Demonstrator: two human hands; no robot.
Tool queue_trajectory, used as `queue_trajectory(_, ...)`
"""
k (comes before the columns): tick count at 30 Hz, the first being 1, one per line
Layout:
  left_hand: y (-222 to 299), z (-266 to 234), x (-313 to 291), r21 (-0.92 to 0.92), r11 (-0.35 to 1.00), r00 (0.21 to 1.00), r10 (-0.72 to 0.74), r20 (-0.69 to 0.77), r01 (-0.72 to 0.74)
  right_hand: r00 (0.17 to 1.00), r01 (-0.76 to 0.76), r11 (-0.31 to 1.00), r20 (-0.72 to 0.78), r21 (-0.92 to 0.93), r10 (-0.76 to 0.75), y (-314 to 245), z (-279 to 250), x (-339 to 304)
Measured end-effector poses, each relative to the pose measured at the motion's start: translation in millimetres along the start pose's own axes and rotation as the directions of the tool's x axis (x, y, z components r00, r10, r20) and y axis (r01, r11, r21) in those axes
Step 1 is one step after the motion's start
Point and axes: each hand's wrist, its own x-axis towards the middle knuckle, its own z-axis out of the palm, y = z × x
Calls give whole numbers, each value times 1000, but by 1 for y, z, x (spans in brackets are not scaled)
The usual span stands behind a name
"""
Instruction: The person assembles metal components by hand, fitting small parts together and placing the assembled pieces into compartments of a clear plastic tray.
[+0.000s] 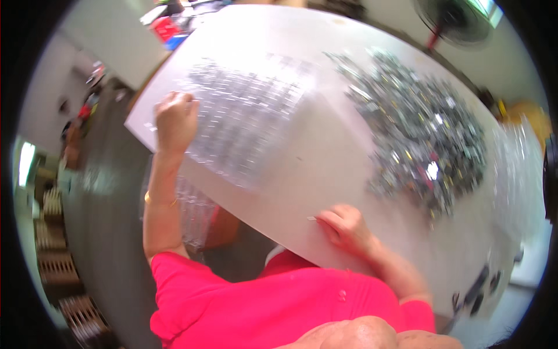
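The left hand (176, 121) is closed in a fist on the near-left edge of a clear plastic blister tray (244, 125) — a sheet of small gridded pockets lying on the left part of the white table (325, 157). The right hand (347, 228) rests at the table's near edge, fingers curled narrow around a small thin pin-like piece; what it is cannot be told. A heap of small shiny metal parts (415, 131) lies to the right — well apart from the tray. A standing fan (456, 20) sits far right.

Tray (250, 125) lies on table (325, 168), left of pile (418, 128).
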Motion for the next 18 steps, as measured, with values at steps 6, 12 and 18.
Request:
queue_trajectory(6, 160, -47, -22, -351, 903, 968, 228, -104, -250, 983, 164, 986, -80, -33, -166, 1, 8, 0)
queue_trajectory(12, 263, -8, -41, -688, 648, 919, 389, -70, -327, 936, 343, 939, -75, -15, -344, -1, 12, -16)
queue_trajectory(18, 318, 22, -39, -722, 625, 885, 465, 39, -297, 917, 398, 917, 34, 2, -398, -7, 14, -24)
